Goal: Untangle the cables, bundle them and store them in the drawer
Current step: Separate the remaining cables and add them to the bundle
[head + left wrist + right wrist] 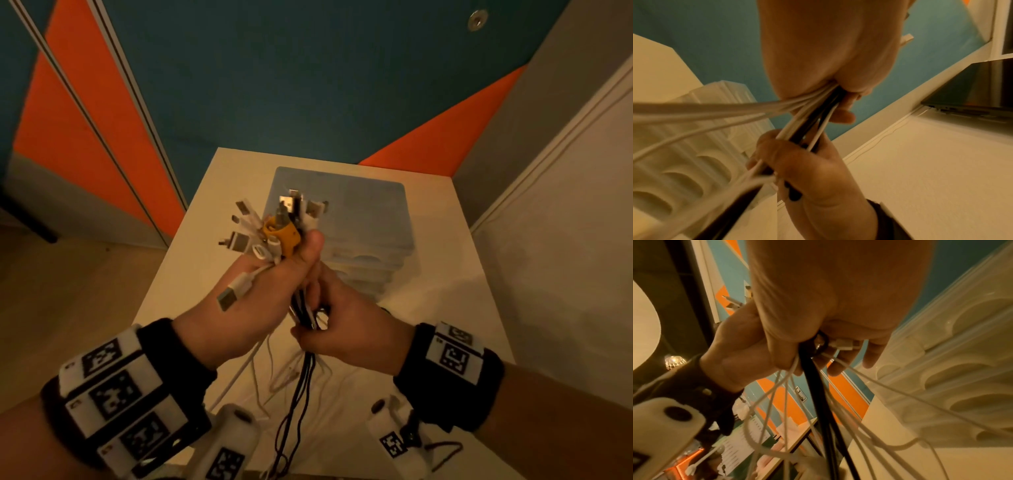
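A bunch of white and black cables (274,226) stands upright over the table, its plugs fanned out at the top around one yellow plug (284,236). My left hand (274,284) grips the bunch just under the plugs. My right hand (346,325) grips the same cables (809,123) a little lower, close under the left hand (828,56). Below the right hand (828,305) the loose cable ends (813,386) hang down in loops to the table. The translucent drawer unit (370,212) stands behind the hands; its drawers look closed.
The drawer unit (962,369) sits on a white table (191,274) set against a teal and orange wall. A grey wall and a white panel stand at the right. A dark laptop (982,91) lies on a shelf to the side.
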